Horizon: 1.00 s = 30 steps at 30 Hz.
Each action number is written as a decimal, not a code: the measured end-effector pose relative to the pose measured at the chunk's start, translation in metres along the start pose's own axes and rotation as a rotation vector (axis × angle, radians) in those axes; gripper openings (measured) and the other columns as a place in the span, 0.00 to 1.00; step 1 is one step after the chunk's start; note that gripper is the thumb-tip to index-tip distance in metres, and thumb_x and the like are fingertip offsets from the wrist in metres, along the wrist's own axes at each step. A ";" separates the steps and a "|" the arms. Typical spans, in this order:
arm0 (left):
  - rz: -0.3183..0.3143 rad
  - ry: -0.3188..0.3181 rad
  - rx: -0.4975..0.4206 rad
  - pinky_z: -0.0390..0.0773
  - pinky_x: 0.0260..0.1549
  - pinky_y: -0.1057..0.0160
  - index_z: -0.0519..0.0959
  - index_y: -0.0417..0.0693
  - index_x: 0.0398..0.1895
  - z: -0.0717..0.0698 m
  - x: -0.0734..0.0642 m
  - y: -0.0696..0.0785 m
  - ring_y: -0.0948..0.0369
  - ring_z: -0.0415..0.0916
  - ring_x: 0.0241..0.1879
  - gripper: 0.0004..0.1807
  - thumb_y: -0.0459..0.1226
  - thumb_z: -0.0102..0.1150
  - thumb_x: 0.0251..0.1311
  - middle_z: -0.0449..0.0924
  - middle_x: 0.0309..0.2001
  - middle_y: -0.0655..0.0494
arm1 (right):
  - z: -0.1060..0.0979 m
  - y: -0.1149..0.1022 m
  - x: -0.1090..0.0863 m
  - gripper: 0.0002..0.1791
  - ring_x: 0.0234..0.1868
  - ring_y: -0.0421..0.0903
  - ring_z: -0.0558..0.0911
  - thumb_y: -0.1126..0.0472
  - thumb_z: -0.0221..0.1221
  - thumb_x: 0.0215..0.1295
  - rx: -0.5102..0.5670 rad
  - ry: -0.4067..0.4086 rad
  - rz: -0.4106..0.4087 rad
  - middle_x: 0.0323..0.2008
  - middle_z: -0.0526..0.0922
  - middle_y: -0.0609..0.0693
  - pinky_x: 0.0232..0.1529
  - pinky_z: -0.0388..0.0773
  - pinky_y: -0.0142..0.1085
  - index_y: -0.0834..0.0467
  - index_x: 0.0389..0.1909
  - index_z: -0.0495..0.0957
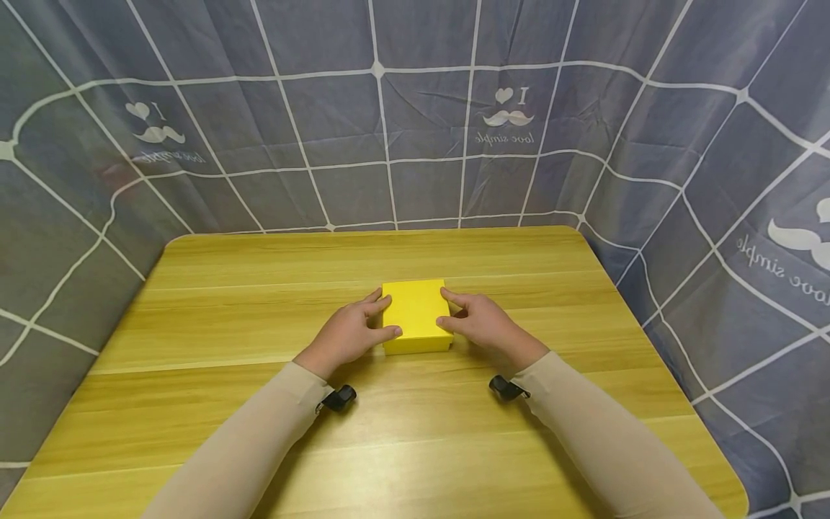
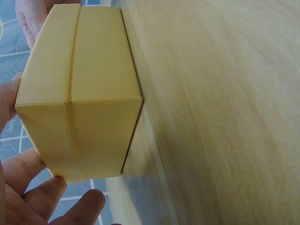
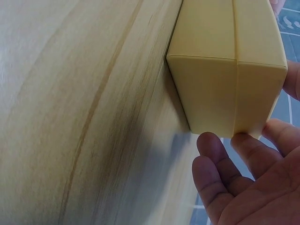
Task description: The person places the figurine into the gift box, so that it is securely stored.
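A yellow box [image 1: 415, 310] with a lid rests flat on the wooden table, in the middle of the head view. In the left wrist view a thin seam runs round the box's side [image 2: 101, 56], between lid and base. My left hand [image 1: 349, 331] holds the box's left side, its thumb on the near top edge and fingertips toward the far corner. From the right, my right hand [image 1: 483, 321] grips it the same way, thumb on top near the front. In the right wrist view its lower fingers [image 3: 211, 145] spread out past the box's far end.
The wooden table [image 1: 415, 447] has rounded corners. A grey-blue curtain [image 1: 428, 130] with white grid lines hangs behind it and along both sides. Small black cameras [image 1: 340, 397] sit at both wrists, over beige sleeves.
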<state>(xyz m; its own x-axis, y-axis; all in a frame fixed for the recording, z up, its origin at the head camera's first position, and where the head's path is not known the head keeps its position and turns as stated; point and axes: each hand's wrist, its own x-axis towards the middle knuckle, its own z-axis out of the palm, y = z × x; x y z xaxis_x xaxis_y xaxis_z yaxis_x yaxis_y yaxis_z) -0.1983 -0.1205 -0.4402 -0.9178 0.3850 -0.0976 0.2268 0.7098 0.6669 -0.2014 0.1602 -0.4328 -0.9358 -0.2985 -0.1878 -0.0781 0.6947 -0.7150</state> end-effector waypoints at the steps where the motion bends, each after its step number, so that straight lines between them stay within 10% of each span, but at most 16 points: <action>1: -0.003 -0.001 -0.003 0.61 0.77 0.39 0.65 0.56 0.81 0.000 0.000 0.000 0.45 0.54 0.83 0.43 0.59 0.66 0.67 0.50 0.85 0.58 | 0.000 0.000 0.000 0.42 0.46 0.47 0.81 0.43 0.66 0.72 -0.003 0.000 0.002 0.70 0.79 0.57 0.37 0.76 0.37 0.44 0.82 0.61; 30: -0.001 -0.003 -0.019 0.61 0.77 0.39 0.64 0.57 0.82 0.001 0.000 -0.002 0.45 0.54 0.83 0.43 0.59 0.66 0.68 0.50 0.85 0.59 | 0.001 -0.001 -0.003 0.42 0.57 0.49 0.84 0.42 0.65 0.72 -0.010 0.008 0.002 0.74 0.75 0.55 0.47 0.79 0.39 0.44 0.82 0.60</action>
<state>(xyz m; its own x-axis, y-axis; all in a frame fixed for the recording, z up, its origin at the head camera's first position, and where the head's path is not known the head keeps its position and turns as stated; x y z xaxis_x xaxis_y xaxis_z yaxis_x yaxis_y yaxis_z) -0.1991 -0.1214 -0.4423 -0.9171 0.3859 -0.1005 0.2194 0.6986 0.6810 -0.1982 0.1593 -0.4325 -0.9388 -0.2915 -0.1837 -0.0795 0.7021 -0.7077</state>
